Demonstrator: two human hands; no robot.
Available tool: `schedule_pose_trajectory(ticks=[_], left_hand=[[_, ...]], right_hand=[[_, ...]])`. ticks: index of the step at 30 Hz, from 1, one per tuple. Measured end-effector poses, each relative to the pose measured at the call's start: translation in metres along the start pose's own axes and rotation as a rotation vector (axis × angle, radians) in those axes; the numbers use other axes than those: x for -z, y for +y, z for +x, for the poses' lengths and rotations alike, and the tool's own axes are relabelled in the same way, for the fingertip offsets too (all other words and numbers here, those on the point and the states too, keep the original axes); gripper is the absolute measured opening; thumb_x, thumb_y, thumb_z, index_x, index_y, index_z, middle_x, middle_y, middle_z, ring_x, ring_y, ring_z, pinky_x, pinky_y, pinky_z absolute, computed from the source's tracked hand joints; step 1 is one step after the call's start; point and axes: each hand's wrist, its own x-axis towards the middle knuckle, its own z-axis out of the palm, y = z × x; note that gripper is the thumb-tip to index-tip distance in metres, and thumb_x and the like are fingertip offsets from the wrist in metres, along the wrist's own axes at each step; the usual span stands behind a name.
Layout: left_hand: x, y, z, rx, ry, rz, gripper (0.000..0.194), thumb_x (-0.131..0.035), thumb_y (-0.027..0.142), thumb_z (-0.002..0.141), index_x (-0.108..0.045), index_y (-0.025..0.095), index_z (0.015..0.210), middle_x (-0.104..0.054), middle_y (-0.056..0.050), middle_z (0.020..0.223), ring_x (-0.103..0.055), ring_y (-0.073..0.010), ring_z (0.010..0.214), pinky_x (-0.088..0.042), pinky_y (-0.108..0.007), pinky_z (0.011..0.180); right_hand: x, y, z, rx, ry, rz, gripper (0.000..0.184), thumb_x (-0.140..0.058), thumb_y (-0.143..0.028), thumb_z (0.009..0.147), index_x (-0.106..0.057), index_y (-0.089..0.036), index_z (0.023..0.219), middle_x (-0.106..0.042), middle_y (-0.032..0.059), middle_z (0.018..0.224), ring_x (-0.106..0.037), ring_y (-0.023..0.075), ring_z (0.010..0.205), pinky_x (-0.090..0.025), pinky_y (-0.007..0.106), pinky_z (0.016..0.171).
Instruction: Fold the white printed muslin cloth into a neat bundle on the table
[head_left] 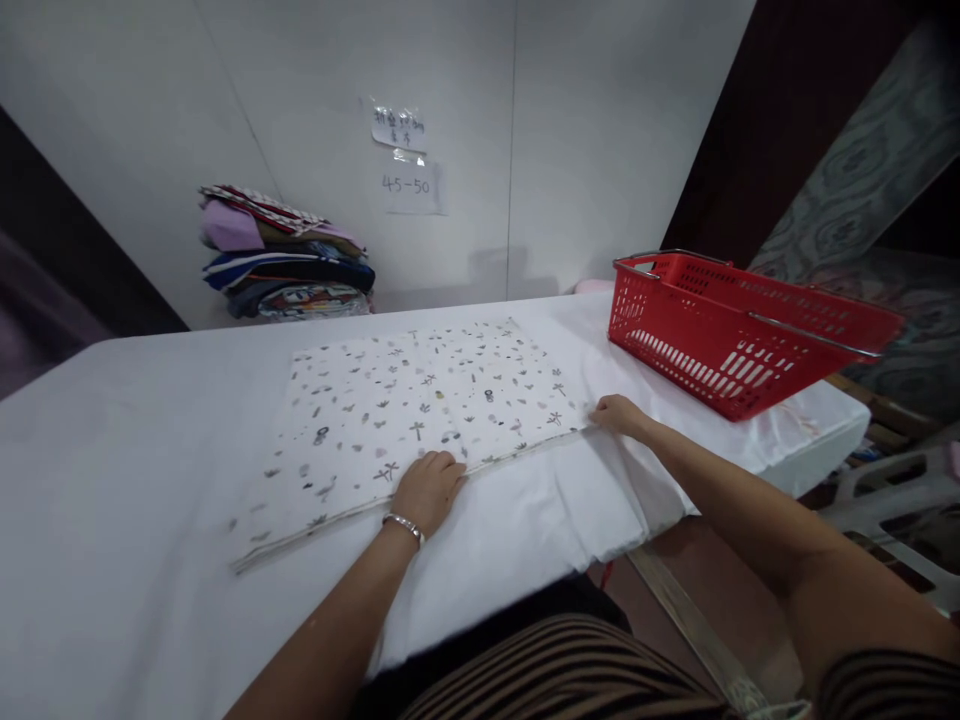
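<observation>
Across a broad table covered in white fabric (112, 480), a white cloth printed with small palm trees and flamingos (360, 410) lies spread flat, its layered near edge facing the person. The left hand (429, 490), above a silvery bracelet (403, 527), rests palm down on the middle of that edge; whether its fingers pinch anything, I cannot tell. The right hand (616, 413) has its fingers drawn narrowly together at the near right corner, seemingly holding it, though blur hides how many layers it has.

If the right hand pulls harder than the left presses, the printed cloth could skew or its layers slide apart, leaving the edge uneven. The white table fabric creases near the right forearm, so a grip that catches it too could drag both together. The red perforated plastic basket with metal handles (697, 340) stands beyond the right hand, where a wide sweep of that arm might knock it. The stack of folded, mixed-colour fabrics (289, 260) leans unevenly by the pale wall (600, 130) and could topple if bumped.
</observation>
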Motion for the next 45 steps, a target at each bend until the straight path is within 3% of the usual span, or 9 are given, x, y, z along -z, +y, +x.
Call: schedule_pose_trajectory(ticks=[6, 9, 11, 13, 15, 17, 31, 41, 45], left_hand=[[0.002, 0.003, 0.002, 0.01, -0.023, 0.039, 0.028, -0.038, 0.025, 0.093, -0.065, 0.02, 0.088, -0.061, -0.006, 0.091, -0.051, -0.0198, 0.086, -0.04, -0.035, 0.08], [0.001, 0.003, 0.001, 0.004, -0.007, 0.029, 0.028, -0.038, 0.025, 0.093, -0.065, 0.019, 0.09, -0.061, -0.006, 0.09, -0.051, -0.0195, 0.086, -0.04, -0.035, 0.081], [0.0, 0.003, 0.001, 0.008, -0.009, 0.031, 0.027, -0.039, 0.026, 0.093, -0.065, 0.019, 0.091, -0.061, -0.006, 0.091, -0.051, -0.0198, 0.086, -0.04, -0.036, 0.081], [0.0, 0.003, 0.0, 0.01, -0.012, 0.033, 0.027, -0.039, 0.026, 0.093, -0.064, 0.018, 0.092, -0.06, -0.006, 0.091, -0.051, -0.0199, 0.086, -0.041, -0.036, 0.08], [0.0, 0.003, 0.0, 0.004, -0.008, 0.032, 0.026, -0.039, 0.026, 0.093, -0.064, 0.017, 0.093, -0.06, -0.006, 0.091, -0.051, -0.0197, 0.086, -0.041, -0.036, 0.08], [-0.001, 0.002, 0.0, -0.002, -0.001, 0.032, 0.026, -0.039, 0.025, 0.093, -0.064, 0.017, 0.093, -0.06, -0.006, 0.091, -0.051, -0.0196, 0.086, -0.042, -0.036, 0.08], [-0.003, 0.0, 0.0, 0.002, 0.012, 0.01, 0.025, -0.041, 0.026, 0.092, -0.064, 0.018, 0.094, -0.06, -0.006, 0.092, -0.052, -0.0194, 0.086, -0.042, -0.036, 0.08], [-0.005, -0.001, 0.0, -0.001, 0.041, -0.008, 0.023, -0.042, 0.025, 0.091, -0.064, 0.019, 0.093, -0.06, -0.005, 0.091, -0.051, -0.0189, 0.084, -0.043, -0.036, 0.08], [-0.005, -0.001, -0.001, -0.003, 0.049, -0.012, 0.023, -0.042, 0.025, 0.091, -0.064, 0.018, 0.093, -0.06, -0.006, 0.09, -0.05, -0.0195, 0.084, -0.043, -0.035, 0.077]], right_hand=[[0.0, 0.005, 0.002, -0.014, 0.0, 0.012, 0.018, -0.059, -0.03, 0.073, -0.067, -0.014, 0.07, -0.065, 0.0046, 0.066, -0.059, 0.0164, 0.064, -0.037, 0.023, 0.053], [-0.002, 0.007, -0.007, 0.011, 0.07, -0.019, 0.022, -0.06, -0.036, 0.075, -0.067, -0.015, 0.079, -0.066, 0.0068, 0.077, -0.059, 0.0195, 0.072, -0.04, 0.026, 0.059], [-0.004, 0.007, -0.017, 0.151, 0.169, -0.025, 0.022, -0.055, -0.035, 0.08, -0.065, -0.017, 0.088, -0.065, 0.0071, 0.085, -0.058, 0.0191, 0.077, -0.041, 0.028, 0.063], [-0.006, 0.005, -0.027, 0.42, 0.221, -0.02, 0.018, -0.05, -0.03, 0.084, -0.063, -0.019, 0.091, -0.064, 0.0066, 0.092, -0.058, 0.0181, 0.083, -0.044, 0.028, 0.07], [-0.01, 0.003, -0.035, 0.669, 0.205, -0.034, 0.018, -0.048, -0.026, 0.086, -0.064, -0.021, 0.093, -0.062, 0.0068, 0.099, -0.056, 0.0186, 0.092, -0.045, 0.029, 0.075], [-0.013, 0.0, -0.039, 0.773, 0.193, -0.082, 0.02, -0.046, -0.025, 0.087, -0.065, -0.022, 0.095, -0.061, 0.0077, 0.102, -0.054, 0.0203, 0.097, -0.045, 0.03, 0.076], [-0.014, -0.014, -0.039, 0.654, 0.239, -0.305, 0.015, -0.041, -0.017, 0.089, -0.055, -0.019, 0.083, -0.057, 0.0062, 0.09, -0.051, 0.0175, 0.084, -0.037, 0.025, 0.063], [-0.015, -0.01, -0.035, 0.788, 0.174, -0.336, 0.02, -0.037, -0.017, 0.09, -0.057, -0.018, 0.091, -0.059, 0.0079, 0.094, -0.051, 0.0188, 0.09, -0.038, 0.026, 0.07], [-0.014, -0.014, -0.036, 0.681, 0.192, -0.392, 0.018, -0.039, -0.017, 0.09, -0.056, -0.017, 0.088, -0.059, 0.0082, 0.09, -0.052, 0.0186, 0.085, -0.037, 0.026, 0.065]])
